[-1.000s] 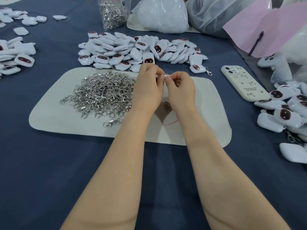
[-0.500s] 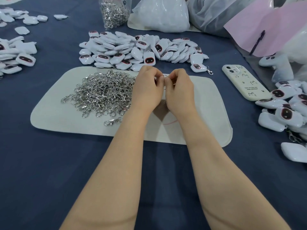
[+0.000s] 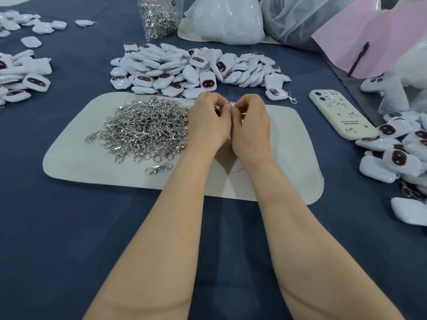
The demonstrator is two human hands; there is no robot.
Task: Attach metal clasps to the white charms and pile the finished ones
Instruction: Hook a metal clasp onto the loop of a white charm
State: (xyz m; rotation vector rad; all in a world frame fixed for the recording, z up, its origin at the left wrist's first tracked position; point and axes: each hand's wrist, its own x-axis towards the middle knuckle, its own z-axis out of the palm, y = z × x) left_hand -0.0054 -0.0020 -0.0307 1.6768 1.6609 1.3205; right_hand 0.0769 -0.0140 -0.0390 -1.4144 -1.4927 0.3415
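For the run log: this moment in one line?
left hand: pinches clasp | right hand: pinches clasp | over mat

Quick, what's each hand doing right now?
Left hand: closed, pinching a small metal clasp.
Right hand: closed, pinching the same clasp.

The heap of clasps (image 3: pixel 143 128) lies on the mat (image 3: pixel 288 158), on its left half. Behind the mat sits the pile of charms (image 3: pixel 184 68); right of it, a phone (image 3: pixel 339 114).
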